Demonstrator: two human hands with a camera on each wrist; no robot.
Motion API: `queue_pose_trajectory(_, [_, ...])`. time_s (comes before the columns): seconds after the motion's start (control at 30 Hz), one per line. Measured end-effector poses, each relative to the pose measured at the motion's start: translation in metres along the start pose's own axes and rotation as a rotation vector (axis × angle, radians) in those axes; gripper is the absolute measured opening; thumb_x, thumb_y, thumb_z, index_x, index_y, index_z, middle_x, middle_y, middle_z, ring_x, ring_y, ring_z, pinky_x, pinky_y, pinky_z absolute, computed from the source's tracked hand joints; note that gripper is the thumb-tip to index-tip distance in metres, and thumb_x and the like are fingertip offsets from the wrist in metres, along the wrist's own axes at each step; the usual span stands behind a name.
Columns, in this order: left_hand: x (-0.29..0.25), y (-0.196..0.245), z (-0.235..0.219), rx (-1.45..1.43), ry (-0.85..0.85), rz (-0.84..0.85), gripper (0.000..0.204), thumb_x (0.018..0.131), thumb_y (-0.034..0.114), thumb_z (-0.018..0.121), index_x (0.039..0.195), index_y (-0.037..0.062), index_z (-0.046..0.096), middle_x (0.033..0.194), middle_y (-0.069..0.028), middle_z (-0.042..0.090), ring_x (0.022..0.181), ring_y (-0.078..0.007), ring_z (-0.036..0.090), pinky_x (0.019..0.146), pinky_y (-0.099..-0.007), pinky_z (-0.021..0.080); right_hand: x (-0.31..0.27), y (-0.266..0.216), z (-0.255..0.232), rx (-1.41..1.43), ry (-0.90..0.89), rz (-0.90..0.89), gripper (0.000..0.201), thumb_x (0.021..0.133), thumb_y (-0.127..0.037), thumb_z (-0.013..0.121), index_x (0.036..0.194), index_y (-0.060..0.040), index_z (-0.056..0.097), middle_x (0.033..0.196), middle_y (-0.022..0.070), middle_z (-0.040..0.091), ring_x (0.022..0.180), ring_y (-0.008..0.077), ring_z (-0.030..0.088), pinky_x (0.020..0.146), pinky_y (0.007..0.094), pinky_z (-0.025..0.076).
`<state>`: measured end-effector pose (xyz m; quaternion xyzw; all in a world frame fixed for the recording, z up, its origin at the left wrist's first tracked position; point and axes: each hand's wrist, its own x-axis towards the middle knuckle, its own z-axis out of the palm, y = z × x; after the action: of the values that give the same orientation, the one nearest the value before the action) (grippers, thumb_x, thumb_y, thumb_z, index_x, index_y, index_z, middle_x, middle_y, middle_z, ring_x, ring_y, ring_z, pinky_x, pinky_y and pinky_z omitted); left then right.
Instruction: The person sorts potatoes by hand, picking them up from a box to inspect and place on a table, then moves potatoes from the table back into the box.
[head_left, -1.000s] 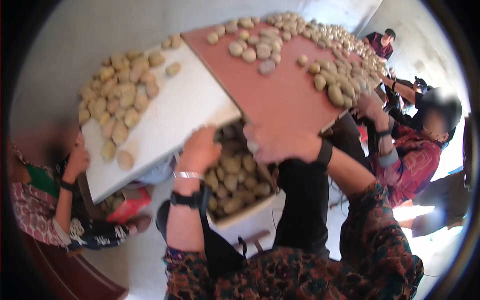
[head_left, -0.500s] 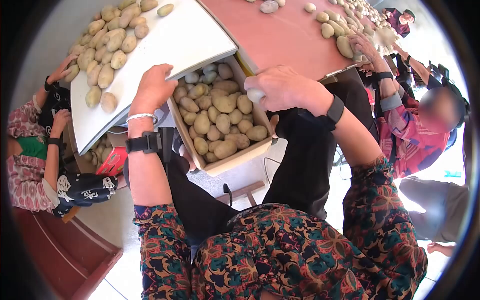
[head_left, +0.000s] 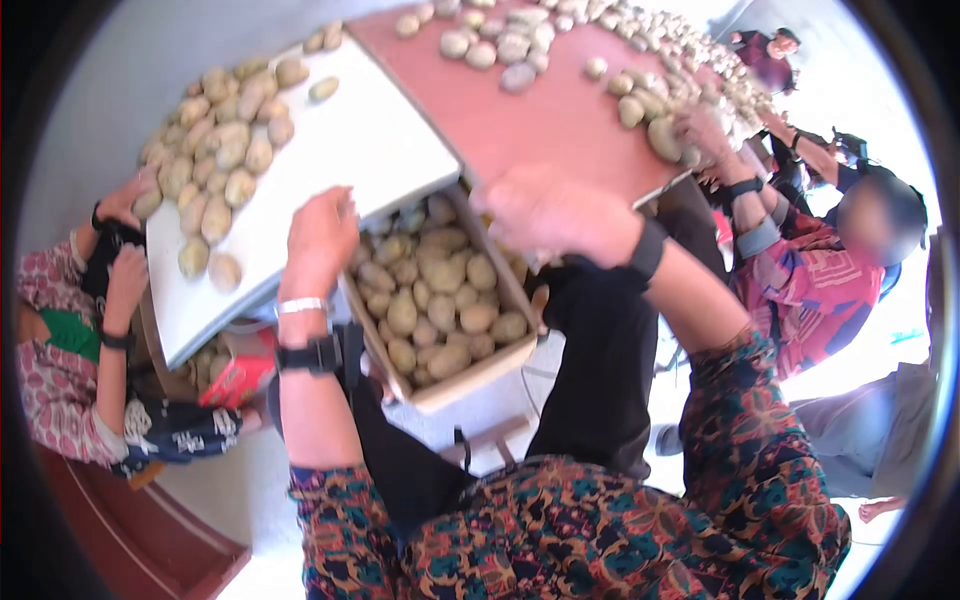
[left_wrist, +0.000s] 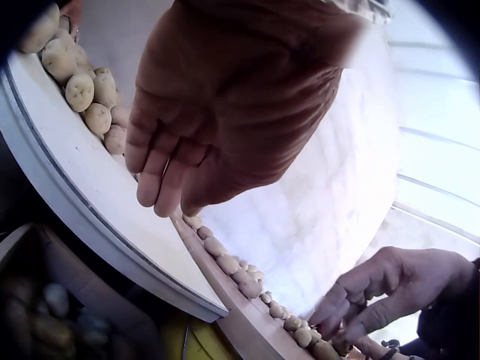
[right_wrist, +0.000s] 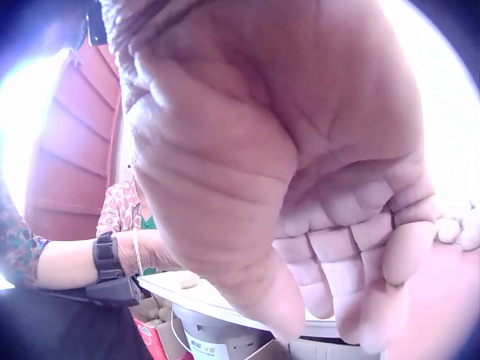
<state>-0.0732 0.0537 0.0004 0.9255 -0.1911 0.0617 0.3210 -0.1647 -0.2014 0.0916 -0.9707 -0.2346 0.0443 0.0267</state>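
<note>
My left hand (head_left: 322, 238) hovers by the corner edge of the white board (head_left: 395, 130), left of a cardboard box (head_left: 445, 395) full of potatoes (head_left: 437, 310). In the left wrist view its fingers (left_wrist: 159, 169) bend loosely with nothing between them. My right hand (head_left: 555, 215), blurred in the head view, is over the box's right side, near the edge of the red table (head_left: 560, 130). The right wrist view shows its palm bare and the fingers (right_wrist: 341, 277) slightly bent, holding nothing.
A potato pile (head_left: 225, 150) lies on the white board, and more potatoes (head_left: 650, 95) spread along the red table. One person's hand (head_left: 125, 200) is at the left pile; another's hand (head_left: 705, 135) is among potatoes at right. A grey bucket (right_wrist: 217, 337) stands under the board.
Half a second ago my right hand held a potato; now its palm shows bare. My left hand moved left from over the box, then slightly back right. The head view tilted down, then up again.
</note>
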Motion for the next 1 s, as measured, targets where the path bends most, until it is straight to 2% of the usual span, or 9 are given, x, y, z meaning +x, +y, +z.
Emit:
queue_pose_trajectory(0.07, [-0.004, 0.004, 0.006, -0.05, -0.093, -0.028, 0.037, 0.081, 0.011, 0.065, 0.117, 0.0002, 0.064, 0.109, -0.0199, 0.068, 0.105, -0.0338, 0.065, 0.094, -0.0377, 0.049, 0.017, -0.009, 0.004, -0.046, -0.098, 0.103, 0.016, 0.075, -0.014, 0.061, 0.087, -0.0042, 0.064, 0.079, 0.0193, 0.066, 0.08, 0.0363, 0.066, 0.072, 0.0452, 0.054])
queue_pose_trajectory(0.13, [-0.007, 0.014, 0.006, -0.038, -0.185, -0.001, 0.042, 0.078, 0.009, 0.066, 0.119, 0.0006, 0.063, 0.117, -0.0209, 0.064, 0.112, -0.0343, 0.06, 0.099, -0.0385, 0.046, 0.037, -0.009, 0.008, -0.086, -0.2, 0.116, 0.019, 0.075, -0.011, 0.061, 0.092, -0.0049, 0.066, 0.086, 0.016, 0.069, 0.086, 0.0337, 0.067, 0.074, 0.0454, 0.053])
queue_pose_trajectory(0.33, [-0.004, 0.033, 0.002, -0.065, -0.226, 0.064, 0.044, 0.076, 0.006, 0.067, 0.119, 0.0001, 0.06, 0.117, -0.0194, 0.059, 0.114, -0.0362, 0.054, 0.099, -0.0415, 0.044, 0.087, 0.016, 0.008, -0.194, -0.141, 0.138, 0.018, 0.073, -0.012, 0.065, 0.09, -0.0057, 0.07, 0.085, 0.0129, 0.07, 0.087, 0.0301, 0.069, 0.071, 0.0415, 0.053])
queue_pose_trajectory(0.4, [-0.002, 0.03, 0.001, -0.06, -0.225, 0.076, 0.043, 0.077, 0.005, 0.066, 0.119, -0.0005, 0.059, 0.116, -0.0185, 0.059, 0.113, -0.0358, 0.053, 0.098, -0.0425, 0.044, 0.101, 0.029, 0.014, -0.195, -0.188, 0.218, 0.016, 0.072, -0.012, 0.067, 0.086, -0.0057, 0.071, 0.085, 0.0122, 0.07, 0.087, 0.0297, 0.069, 0.07, 0.0416, 0.053])
queue_pose_trajectory(0.47, [0.002, 0.026, 0.003, -0.03, -0.237, 0.061, 0.044, 0.076, 0.005, 0.066, 0.119, -0.0001, 0.058, 0.116, -0.0179, 0.058, 0.113, -0.0357, 0.053, 0.098, -0.0424, 0.044, 0.107, 0.039, 0.023, -0.218, -0.242, 0.262, 0.018, 0.075, -0.019, 0.07, 0.09, -0.0097, 0.074, 0.091, 0.0092, 0.071, 0.092, 0.0254, 0.069, 0.072, 0.0388, 0.053])
queue_pose_trajectory(0.63, [0.0, 0.034, -0.004, -0.021, -0.295, 0.028, 0.044, 0.076, 0.008, 0.067, 0.119, 0.0005, 0.059, 0.114, -0.0183, 0.059, 0.112, -0.0368, 0.054, 0.098, -0.0415, 0.043, 0.099, 0.043, 0.043, -0.152, -0.147, 0.277, 0.023, 0.077, -0.016, 0.067, 0.097, -0.0072, 0.072, 0.099, 0.0129, 0.069, 0.096, 0.0281, 0.068, 0.078, 0.0401, 0.054])
queue_pose_trajectory(0.77, [-0.002, 0.032, -0.002, 0.008, -0.32, 0.046, 0.043, 0.077, 0.008, 0.067, 0.118, 0.0007, 0.059, 0.112, -0.0187, 0.059, 0.11, -0.0373, 0.054, 0.096, -0.043, 0.044, 0.098, 0.043, 0.037, -0.093, -0.22, 0.287, 0.024, 0.077, -0.015, 0.067, 0.099, -0.0054, 0.071, 0.099, 0.0144, 0.069, 0.095, 0.0297, 0.068, 0.079, 0.0404, 0.054])
queue_pose_trajectory(0.83, [-0.001, 0.03, 0.001, 0.012, -0.323, 0.072, 0.042, 0.077, 0.008, 0.068, 0.117, 0.0007, 0.059, 0.111, -0.0189, 0.059, 0.107, -0.0377, 0.055, 0.093, -0.0445, 0.045, 0.094, 0.045, 0.041, -0.059, -0.067, 0.241, 0.022, 0.073, -0.01, 0.063, 0.09, -0.0009, 0.072, 0.095, 0.0188, 0.068, 0.09, 0.0346, 0.067, 0.075, 0.0429, 0.055])
queue_pose_trajectory(1.0, [0.001, 0.038, 0.001, 0.046, -0.341, -0.025, 0.043, 0.075, 0.011, 0.069, 0.116, 0.0003, 0.063, 0.107, -0.0216, 0.064, 0.104, -0.0385, 0.058, 0.092, -0.0431, 0.046, 0.097, 0.05, 0.034, 0.012, -0.16, 0.25, 0.022, 0.07, -0.01, 0.063, 0.087, 0.0012, 0.071, 0.089, 0.0188, 0.069, 0.087, 0.035, 0.067, 0.072, 0.043, 0.054])
